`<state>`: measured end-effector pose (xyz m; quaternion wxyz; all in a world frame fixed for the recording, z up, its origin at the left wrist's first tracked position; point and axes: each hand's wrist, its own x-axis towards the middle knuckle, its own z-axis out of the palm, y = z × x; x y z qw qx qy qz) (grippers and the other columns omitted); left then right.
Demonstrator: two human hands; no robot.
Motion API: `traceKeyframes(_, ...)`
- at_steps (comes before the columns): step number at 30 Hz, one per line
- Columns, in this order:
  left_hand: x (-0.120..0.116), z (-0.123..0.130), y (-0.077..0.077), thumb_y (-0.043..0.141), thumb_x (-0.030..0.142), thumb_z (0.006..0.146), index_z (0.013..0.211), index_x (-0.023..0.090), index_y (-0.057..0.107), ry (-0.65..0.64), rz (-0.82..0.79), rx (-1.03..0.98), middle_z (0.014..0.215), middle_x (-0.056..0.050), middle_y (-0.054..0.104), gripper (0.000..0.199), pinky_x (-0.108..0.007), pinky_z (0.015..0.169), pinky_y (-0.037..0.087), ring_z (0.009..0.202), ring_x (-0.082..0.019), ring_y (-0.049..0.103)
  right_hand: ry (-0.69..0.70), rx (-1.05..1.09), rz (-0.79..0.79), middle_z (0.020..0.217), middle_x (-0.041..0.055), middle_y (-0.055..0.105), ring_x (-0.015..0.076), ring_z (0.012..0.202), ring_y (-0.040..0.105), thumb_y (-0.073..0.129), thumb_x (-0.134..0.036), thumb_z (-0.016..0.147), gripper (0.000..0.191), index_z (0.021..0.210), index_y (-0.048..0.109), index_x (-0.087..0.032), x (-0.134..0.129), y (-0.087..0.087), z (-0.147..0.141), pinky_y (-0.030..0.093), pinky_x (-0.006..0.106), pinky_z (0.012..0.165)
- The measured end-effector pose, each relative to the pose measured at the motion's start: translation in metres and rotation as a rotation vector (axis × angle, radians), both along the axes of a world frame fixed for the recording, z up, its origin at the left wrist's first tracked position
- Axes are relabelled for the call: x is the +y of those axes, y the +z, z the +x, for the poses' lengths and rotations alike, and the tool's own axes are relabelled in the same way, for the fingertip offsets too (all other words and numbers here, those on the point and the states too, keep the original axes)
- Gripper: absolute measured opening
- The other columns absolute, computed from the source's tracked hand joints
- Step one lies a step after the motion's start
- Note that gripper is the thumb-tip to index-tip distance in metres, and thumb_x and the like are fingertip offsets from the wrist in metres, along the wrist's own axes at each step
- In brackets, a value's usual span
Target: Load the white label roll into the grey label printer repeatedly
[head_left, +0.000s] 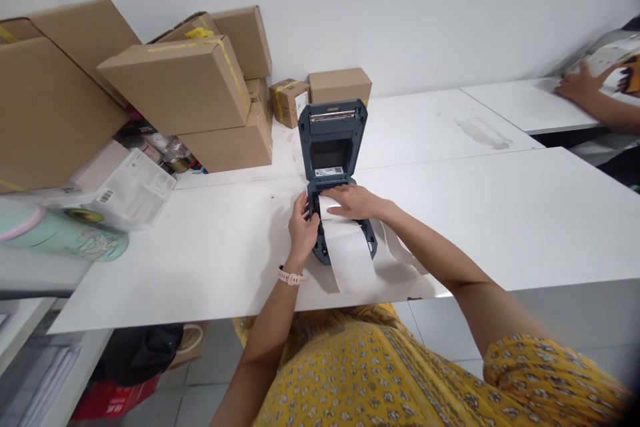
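A dark blue-grey label printer (320,255) sits on the white table with its lid (332,137) swung up. Inside it lies a white label roll (327,207), and a paper strip (351,257) runs from it over the printer's front edge. My left hand (302,230) is closed on the printer's left side, with the thumb at the inner edge. My right hand (357,203) reaches in from the right, its fingers and thumb on the roll; the palm hides part of the printer. Beside the printer's right side, another loose paper strip (397,247) curls on the table.
Cardboard boxes (175,90) are stacked at the back left, with smaller boxes (340,85) behind the printer. A white carton (125,187) and a mint-green tumbler (95,242) stand at the left. Another person's hand (583,87) is at the far right.
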<state>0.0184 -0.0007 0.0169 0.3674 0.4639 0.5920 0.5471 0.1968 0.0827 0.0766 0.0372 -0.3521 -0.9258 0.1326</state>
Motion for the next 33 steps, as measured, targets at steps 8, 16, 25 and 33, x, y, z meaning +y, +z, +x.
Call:
traceKeyframes(8, -0.001, -0.001, 0.000, 0.062, 0.007, 0.082, 0.161, 0.026, 0.038, -0.001, -0.009, 0.069, 0.149, -0.013, 0.065, 0.085, -0.051, 0.120, 0.047, 0.139, -0.029, 0.063, 0.078, -0.163, -0.226, 0.138, 0.0196, 0.071, 0.0424, 0.124, 0.068, 0.085, -0.054, 0.073, 0.086, 0.145, 0.058, -0.016, 0.039, 0.012, -0.023, 0.056, 0.050, 0.102)
traceKeyframes(16, -0.002, -0.002, -0.006, 0.061, 0.011, 0.087, 0.162, 0.027, 0.037, -0.021, 0.004, 0.018, 0.154, -0.010, 0.062, 0.080, -0.050, 0.119, 0.049, 0.141, -0.027, 0.062, 0.181, 0.670, -0.501, 0.143, 0.0102, 0.068, 0.0325, 0.126, 0.068, 0.085, -0.066, 0.068, 0.098, 0.151, 0.051, -0.026, 0.029, 0.043, 0.058, 0.057, 0.044, 0.103)
traceKeyframes(25, -0.004, -0.002, -0.002, 0.063, 0.016, 0.089, 0.160, 0.026, 0.042, -0.017, -0.018, 0.022, 0.156, -0.011, 0.060, 0.074, -0.047, 0.121, 0.048, 0.141, -0.027, 0.061, -0.312, 0.855, -0.342, 0.143, 0.0103, 0.065, 0.0322, 0.128, 0.064, 0.088, -0.047, 0.070, 0.094, 0.153, 0.048, -0.029, 0.045, 0.018, 0.120, 0.055, 0.046, 0.108)
traceKeyframes(33, -0.003, -0.002, -0.003, 0.061, 0.015, 0.089, 0.157, 0.023, 0.045, -0.023, 0.013, 0.022, 0.155, -0.014, 0.061, 0.071, -0.048, 0.123, 0.046, 0.140, -0.027, 0.062, -0.324, 0.722, -0.403, 0.165, 0.0164, 0.043, 0.0383, 0.148, 0.046, 0.088, -0.050, 0.067, 0.103, 0.156, 0.044, -0.023, 0.069, -0.036, 0.092, 0.040, 0.055, 0.123)
